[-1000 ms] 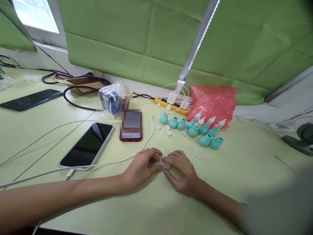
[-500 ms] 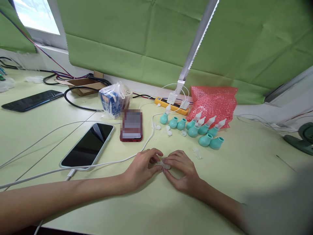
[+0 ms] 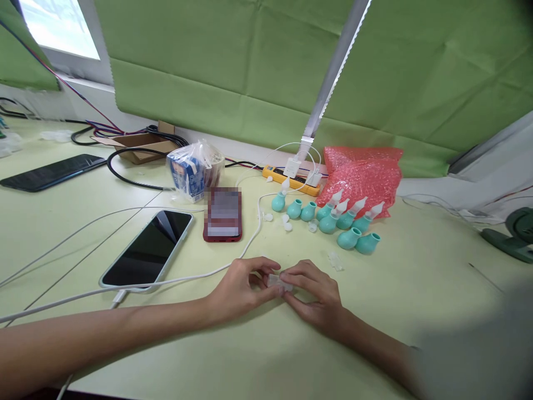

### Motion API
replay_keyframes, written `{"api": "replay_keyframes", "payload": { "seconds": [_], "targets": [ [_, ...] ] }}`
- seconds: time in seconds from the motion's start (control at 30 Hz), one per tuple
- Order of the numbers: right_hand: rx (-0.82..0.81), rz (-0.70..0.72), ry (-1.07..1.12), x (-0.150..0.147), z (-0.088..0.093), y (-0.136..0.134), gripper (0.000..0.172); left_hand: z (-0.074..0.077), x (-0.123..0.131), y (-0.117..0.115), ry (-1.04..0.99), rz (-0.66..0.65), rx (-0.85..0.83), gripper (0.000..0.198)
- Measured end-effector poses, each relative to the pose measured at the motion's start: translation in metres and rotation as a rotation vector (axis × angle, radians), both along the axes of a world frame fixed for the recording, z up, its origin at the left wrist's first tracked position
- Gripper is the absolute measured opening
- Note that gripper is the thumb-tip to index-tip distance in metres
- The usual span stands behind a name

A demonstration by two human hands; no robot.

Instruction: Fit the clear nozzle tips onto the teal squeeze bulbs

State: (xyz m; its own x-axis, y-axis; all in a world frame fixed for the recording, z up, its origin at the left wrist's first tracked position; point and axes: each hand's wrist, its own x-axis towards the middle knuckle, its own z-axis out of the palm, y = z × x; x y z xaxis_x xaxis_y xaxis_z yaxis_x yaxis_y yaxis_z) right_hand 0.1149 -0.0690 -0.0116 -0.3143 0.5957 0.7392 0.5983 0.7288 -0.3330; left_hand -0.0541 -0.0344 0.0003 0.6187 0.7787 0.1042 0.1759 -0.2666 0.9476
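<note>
Between both hands, just above the pale table (image 3: 250, 355), is a small translucent plastic piece (image 3: 273, 280); the fingers partly hide its shape. My left hand (image 3: 245, 286) pinches it from the left, and my right hand (image 3: 314, 291) grips it from the right. Beyond the hands stand several teal rubber bulbs; some, like this bulb (image 3: 328, 223), carry clear pointed nozzles (image 3: 340, 208), while another bulb (image 3: 348, 238) has an open neck. A similar clear plastic piece (image 3: 335, 261) lies beside my right hand. Small white caps (image 3: 286, 223) are scattered near the bulbs.
A phone (image 3: 150, 250) with a white cable (image 3: 187, 278) lies to the left, near a red-cased phone (image 3: 224, 214). Farther back are a wrapped blue package (image 3: 189, 172), a yellow power strip (image 3: 270, 173) and a red bubble-wrap bag (image 3: 362, 172). Another dark phone (image 3: 54, 171) lies far left.
The clear piece has turned slightly between my fingers, and more of it shows. Both hands have shifted a little to the right. The bulbs stay in place.
</note>
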Motion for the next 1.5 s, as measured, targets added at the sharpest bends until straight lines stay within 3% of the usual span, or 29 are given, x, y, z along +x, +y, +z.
{"api": "replay_keyframes", "payload": {
  "seconds": [0.4,0.57,0.7,0.8,0.93,1.0,1.07,1.2,1.27,1.37,1.5],
  "targets": [
    [-0.063,0.057,-0.035,0.002,-0.005,-0.002,0.025,-0.002,0.000,0.000,-0.010,-0.051,-0.035,0.021],
    [-0.218,0.063,-0.093,-0.001,0.002,-0.005,0.027,-0.003,0.000,0.003,0.048,-0.055,-0.048,0.021],
    [-0.194,0.098,-0.163,0.006,0.015,-0.002,0.036,-0.004,0.000,0.002,0.075,-0.051,-0.031,0.018],
    [-0.033,-0.079,-0.210,0.029,0.027,0.015,0.038,-0.002,0.001,0.001,0.063,0.000,0.016,0.019],
    [0.169,-0.562,-0.430,0.071,0.037,0.046,0.037,-0.002,0.000,0.002,0.059,0.028,0.057,0.025],
    [0.143,-0.739,-0.575,0.090,0.042,0.055,0.030,-0.003,0.000,0.003,0.045,0.029,0.023,0.029],
    [0.074,-0.827,-0.687,0.104,0.049,0.057,0.025,-0.003,0.000,0.003,0.028,0.041,0.006,0.030],
    [-0.151,-0.964,-0.867,0.120,0.060,0.053,0.032,-0.003,-0.001,0.003,0.001,0.039,0.007,0.025],
    [-0.331,-0.963,-0.924,0.124,0.062,0.053,0.030,-0.003,-0.001,0.003,-0.016,0.046,-0.013,0.024],
    [-0.525,-0.831,-0.871,0.125,0.067,0.052,0.023,-0.002,-0.001,0.003,-0.048,0.051,-0.051,0.021],
    [-0.482,-0.610,-0.579,0.108,0.085,0.037,0.021,0.000,-0.002,0.002,-0.089,0.040,-0.023,0.015]
  ]
}}
